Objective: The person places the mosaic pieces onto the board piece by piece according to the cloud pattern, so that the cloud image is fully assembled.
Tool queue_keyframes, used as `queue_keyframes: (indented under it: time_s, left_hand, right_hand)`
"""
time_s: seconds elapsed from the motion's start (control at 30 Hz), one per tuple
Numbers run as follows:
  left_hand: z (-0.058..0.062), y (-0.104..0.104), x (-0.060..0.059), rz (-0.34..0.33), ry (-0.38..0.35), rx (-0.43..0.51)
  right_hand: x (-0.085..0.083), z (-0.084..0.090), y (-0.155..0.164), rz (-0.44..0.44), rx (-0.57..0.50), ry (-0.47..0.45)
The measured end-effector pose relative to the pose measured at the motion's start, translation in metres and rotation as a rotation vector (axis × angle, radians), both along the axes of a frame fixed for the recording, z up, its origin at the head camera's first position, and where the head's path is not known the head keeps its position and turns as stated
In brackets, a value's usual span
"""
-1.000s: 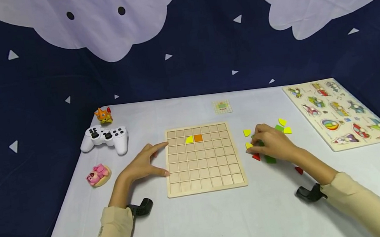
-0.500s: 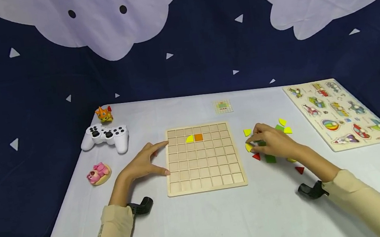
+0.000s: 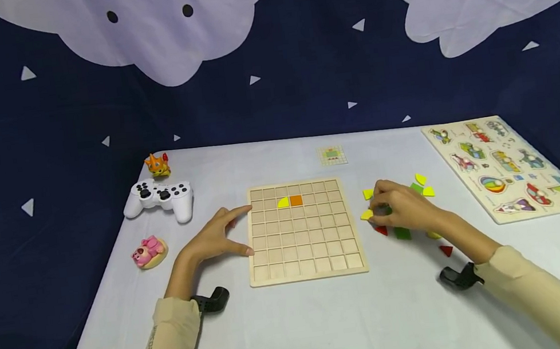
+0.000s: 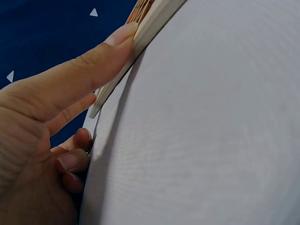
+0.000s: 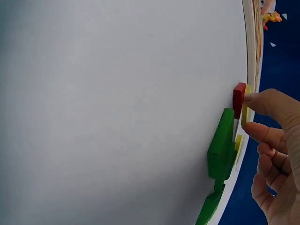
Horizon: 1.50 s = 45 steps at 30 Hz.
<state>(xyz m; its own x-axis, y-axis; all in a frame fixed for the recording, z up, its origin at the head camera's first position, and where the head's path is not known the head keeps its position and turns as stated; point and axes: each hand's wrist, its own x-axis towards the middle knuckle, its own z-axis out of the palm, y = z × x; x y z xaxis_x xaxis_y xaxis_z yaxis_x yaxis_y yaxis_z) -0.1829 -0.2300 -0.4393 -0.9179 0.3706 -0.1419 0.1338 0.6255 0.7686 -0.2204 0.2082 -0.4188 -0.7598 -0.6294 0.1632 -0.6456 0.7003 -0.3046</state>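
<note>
A square wooden grid board [image 3: 299, 235] lies mid-table, with a yellow quarter-round piece [image 3: 283, 202] and an orange square piece [image 3: 295, 200] in its upper cells. My left hand [image 3: 214, 236] has thumb and index finger spread along the board's left edge; in the left wrist view the thumb [image 4: 93, 65] touches the rim. To the board's right, my right hand [image 3: 403, 206] pinches a yellow quarter-round piece [image 3: 366, 215] between thumb and index finger. Just under that hand are a red triangle [image 3: 381, 231] and a green square piece [image 3: 402, 233], partly covered.
More yellow pieces [image 3: 428, 192] and a red triangle [image 3: 446, 250] lie around the right hand. A small pattern card [image 3: 332, 156] sits behind the board. At right is a picture puzzle board [image 3: 510, 171]; at left, a white game controller [image 3: 160, 198], pink figurine [image 3: 149, 252] and orange figurine [image 3: 158, 165].
My right thumb and index finger have closed on the yellow quarter-round piece, which has turned a little. The left hand keeps its place at the board. The head view has shifted slightly.
</note>
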Motion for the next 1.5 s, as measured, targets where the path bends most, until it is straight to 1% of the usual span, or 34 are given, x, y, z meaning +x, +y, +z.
queue_keyframes:
  time_s: [0.13, 0.2, 0.43, 0.57, 0.77, 0.93, 1.03, 1.13, 1.5]
  left_hand:
    - [-0.001, 0.0, 0.0, -0.002, -0.004, -0.002]
    - [-0.001, 0.0, 0.0, -0.001, -0.003, 0.0]
    - [-0.001, -0.001, 0.0, -0.002, 0.002, 0.007]
    - [0.0, -0.001, -0.001, -0.004, 0.004, 0.013]
    - [-0.002, 0.0, 0.0, -0.006, 0.005, 0.02]
    - [-0.005, -0.001, -0.001, -0.013, 0.007, 0.017]
    - [-0.004, -0.001, -0.001, -0.006, 0.008, 0.014]
    - [-0.004, -0.001, -0.001, 0.001, -0.003, 0.015]
    - [-0.001, 0.0, 0.0, 0.003, 0.0, 0.018]
  right_hand:
    - [-0.004, 0.003, -0.007, -0.025, -0.027, 0.0]
    - [-0.007, 0.005, -0.013, -0.022, -0.048, -0.008]
    - [-0.015, 0.006, -0.044, 0.04, -0.073, 0.007]
    - [-0.018, 0.009, -0.064, 0.073, -0.08, -0.01]
    - [-0.021, 0.01, -0.094, 0.106, -0.063, -0.033]
    - [-0.022, 0.009, -0.114, 0.14, -0.056, -0.012]
    - [-0.024, 0.011, -0.126, 0.16, -0.058, 0.002]
    - [-0.024, 0.013, -0.136, 0.175, -0.058, -0.01]
    - [-0.028, 0.01, -0.168, 0.216, -0.013, -0.011]
